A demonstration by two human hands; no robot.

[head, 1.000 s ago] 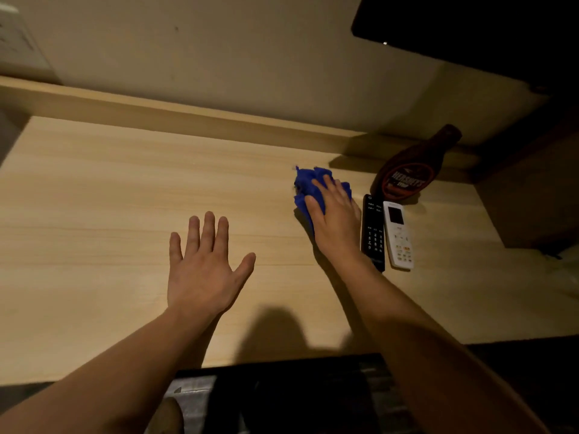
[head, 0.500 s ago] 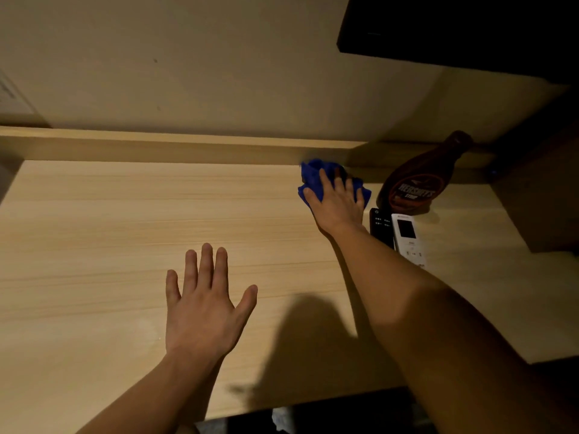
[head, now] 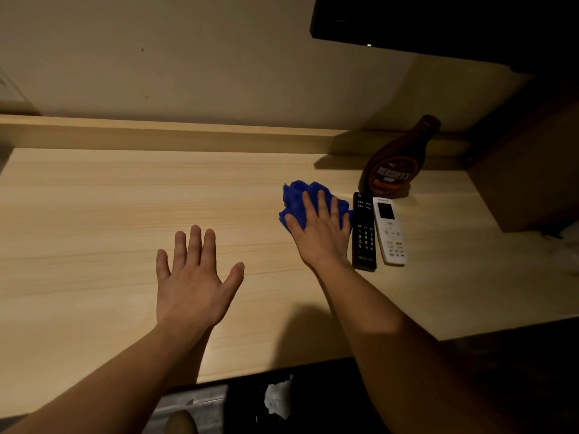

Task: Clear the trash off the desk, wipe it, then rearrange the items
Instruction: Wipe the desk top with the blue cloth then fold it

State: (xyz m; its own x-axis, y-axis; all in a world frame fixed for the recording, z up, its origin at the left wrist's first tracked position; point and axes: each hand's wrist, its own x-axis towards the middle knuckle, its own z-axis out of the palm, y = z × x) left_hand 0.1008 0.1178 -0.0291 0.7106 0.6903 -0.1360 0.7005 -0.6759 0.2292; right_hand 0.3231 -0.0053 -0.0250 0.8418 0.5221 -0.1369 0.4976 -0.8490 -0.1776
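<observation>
Head view: wiping just beside the black remote.
Right hand, fingers flat, presses cloth onto desk; left hand, spread wide, likely braces.

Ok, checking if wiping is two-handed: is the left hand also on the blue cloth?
No, the left hand is spread open over the desk, apart from the blue cloth, which only the right hand presses.

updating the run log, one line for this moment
wiping | right hand presses blue cloth on desk | left hand open over desk | black remote, white remote, syrup bottle at right
</observation>
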